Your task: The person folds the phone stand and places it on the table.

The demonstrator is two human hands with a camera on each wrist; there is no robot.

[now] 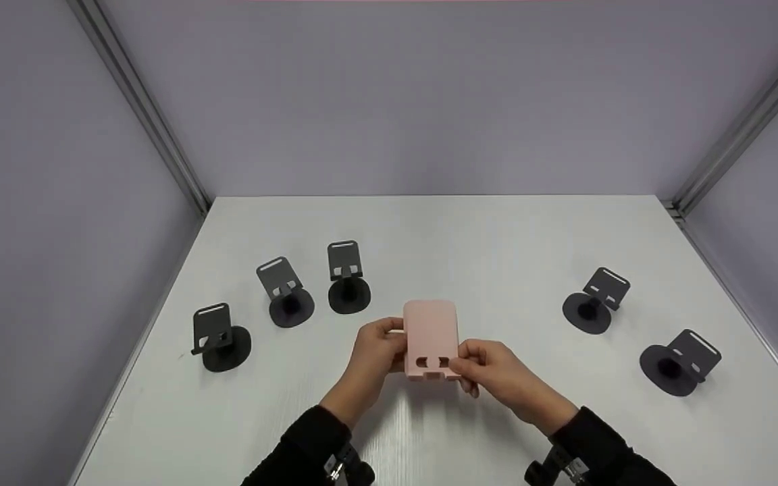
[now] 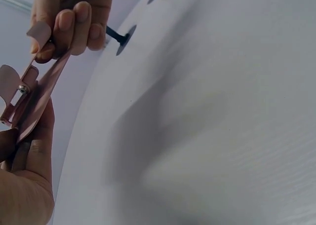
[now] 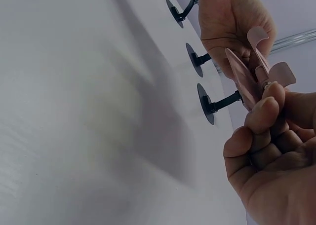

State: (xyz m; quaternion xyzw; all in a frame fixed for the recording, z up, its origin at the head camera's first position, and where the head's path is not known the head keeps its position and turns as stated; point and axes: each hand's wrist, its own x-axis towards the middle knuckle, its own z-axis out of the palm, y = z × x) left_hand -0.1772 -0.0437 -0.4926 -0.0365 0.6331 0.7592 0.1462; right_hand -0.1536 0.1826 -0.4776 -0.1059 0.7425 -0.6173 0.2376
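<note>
A pink folding phone stand [image 1: 431, 331] is held up above the white table, its flat back plate facing the head camera, with two cut-outs near the lower end. My left hand [image 1: 377, 352] grips its left edge. At the lower right corner, the thumb and fingers of my right hand [image 1: 505, 378] pinch it. Both wrist views catch the stand from the side: curved lips and a metal hinge pin show on the pink stand [image 2: 44, 94] in the left one. In the right one, curled fingers of the right hand [image 3: 276, 170] lie against the hinge end.
Several black phone stands with round bases stand on the white table [image 1: 470, 256]. Three are on the left, including one black stand [image 1: 227, 347] near the edge; two are on the right, the nearer black stand [image 1: 672, 371] included. Grey panels [image 1: 429, 101] enclose the table.
</note>
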